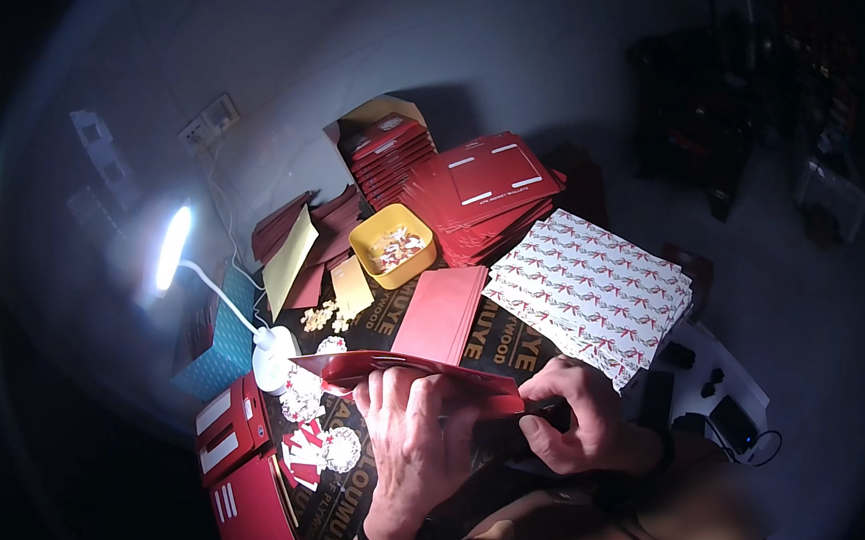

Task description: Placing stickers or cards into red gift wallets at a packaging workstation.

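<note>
A red folded card sleeve is tilted above the near part of the table, seen almost edge-on. My left hand is closed round its near side, knuckles up. At the sleeve's right end, the curled fingers of my right hand meet its edge, with the thumb lower down; part of that grip is hidden. Just beyond lies a stack of plain red sheets. To the left are round red-and-white pieces and small red and white strips.
A lit white lamp stands at left, by a teal box. Red folders lie near left. Farther back are a yellow bin of small pieces, red packets and an open carton. Patterned sheets lie right.
</note>
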{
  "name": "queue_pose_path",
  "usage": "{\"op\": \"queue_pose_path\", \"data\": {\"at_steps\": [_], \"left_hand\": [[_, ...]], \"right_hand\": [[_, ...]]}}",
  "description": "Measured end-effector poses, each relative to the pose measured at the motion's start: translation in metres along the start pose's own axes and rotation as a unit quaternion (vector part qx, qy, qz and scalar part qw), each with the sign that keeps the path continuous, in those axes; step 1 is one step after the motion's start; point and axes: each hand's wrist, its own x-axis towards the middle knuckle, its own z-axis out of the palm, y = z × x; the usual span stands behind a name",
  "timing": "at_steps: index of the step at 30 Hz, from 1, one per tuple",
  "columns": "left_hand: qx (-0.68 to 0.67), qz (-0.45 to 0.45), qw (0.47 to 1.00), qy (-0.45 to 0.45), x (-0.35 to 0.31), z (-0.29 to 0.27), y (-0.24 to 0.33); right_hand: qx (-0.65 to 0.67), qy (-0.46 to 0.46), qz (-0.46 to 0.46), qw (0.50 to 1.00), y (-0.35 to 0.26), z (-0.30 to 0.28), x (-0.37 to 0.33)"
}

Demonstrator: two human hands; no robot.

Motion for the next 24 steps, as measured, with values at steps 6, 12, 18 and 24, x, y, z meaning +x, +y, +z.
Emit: {"op": "queue_pose_path", "data": {"at_steps": [6, 12, 18, 24], "left_hand": [[-0.004, 0.003, 1.0, 0.006, 0.003, 0.0, 0.0], [-0.007, 0.002, 1.0, 0.013, 0.002, 0.002, -0.001], [-0.006, 0.007, 1.0, 0.028, 0.002, 0.005, -0.001], [-0.008, 0.012, 0.999, 0.052, 0.0, 0.008, 0.0]], "right_hand": [[-0.119, 0.014, -0.163, 0.979, 0.012, 0.004, -0.005], [-0.147, 0.021, -0.201, 0.968, 0.012, 0.001, -0.002], [-0.168, 0.018, -0.202, 0.965, 0.013, 0.001, -0.004], [-0.173, 0.026, -0.214, 0.961, 0.013, 0.001, 0.0]]}}
